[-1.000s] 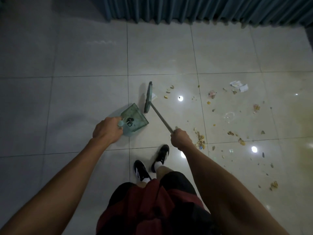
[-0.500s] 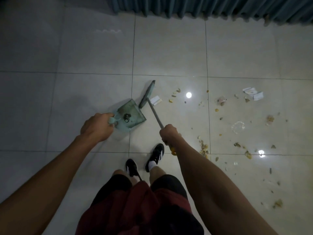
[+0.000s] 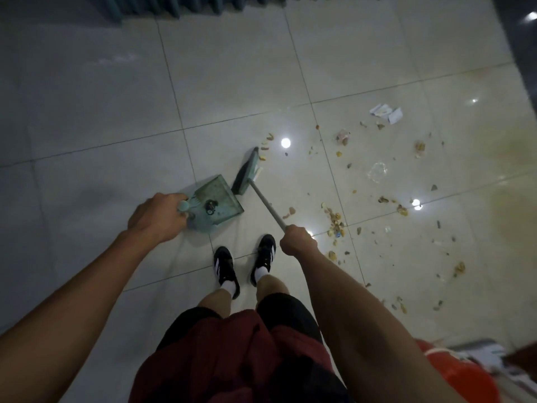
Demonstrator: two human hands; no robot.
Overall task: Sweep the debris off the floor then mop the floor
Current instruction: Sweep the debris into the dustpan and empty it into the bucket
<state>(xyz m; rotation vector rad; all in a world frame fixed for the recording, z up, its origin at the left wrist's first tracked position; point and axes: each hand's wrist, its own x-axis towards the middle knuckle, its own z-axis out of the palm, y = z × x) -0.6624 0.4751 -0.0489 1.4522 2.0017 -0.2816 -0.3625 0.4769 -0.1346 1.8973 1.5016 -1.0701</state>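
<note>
Sweeping is barely begun: my left hand (image 3: 157, 216) grips the dustpan (image 3: 216, 203) handle, my right hand (image 3: 296, 241) grips the broom (image 3: 247, 173) stick, its head just beyond the pan. Most debris (image 3: 335, 221) lies right of that hand; mopping remains.

A floor of large, pale, glossy tiles (image 3: 232, 82) is seen across nearly the whole frame, divided by thin dark grout lines that run diagonally. Several small bright ceiling-light reflections (image 3: 286, 142) are mirrored in the tiles at the centre and right. The left side is dimmer and greyer, while a yellowish tint is shown at the right. A pleated teal curtain (image 3: 151, 7) is hung along the upper left edge, reaching the floor.
</note>
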